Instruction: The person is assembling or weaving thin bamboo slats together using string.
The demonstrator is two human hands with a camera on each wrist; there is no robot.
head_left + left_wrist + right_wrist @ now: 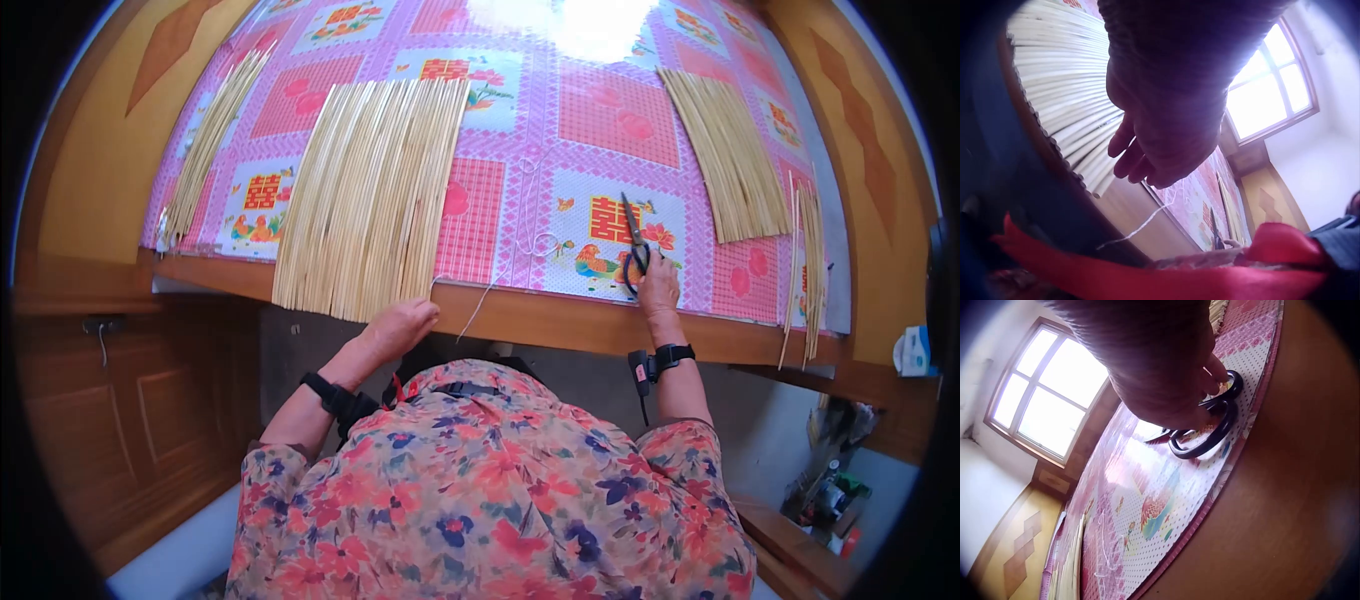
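Black-handled scissors (637, 245) lie over the printed tablecloth, blades pointing away from the person. My right hand (657, 285) holds them by the handles; in the right wrist view its fingers are at the black handle loops (1207, 445). My left hand (405, 328) is at the near right corner of a wide mat of thin pale sticks (370, 190). Seen from the left wrist, the left fingers (1129, 164) hang loosely curled beside the stick ends. A white string (478, 312) runs over the table's front edge, right of the left hand.
A narrower bundle of sticks (215, 145) lies at the far left. Another group of sticks (725, 160) is at the right, with several loose sticks (812, 265) overhanging the wooden table edge (560, 315). More string (540, 244) lies in loops on the tablecloth (480, 200).
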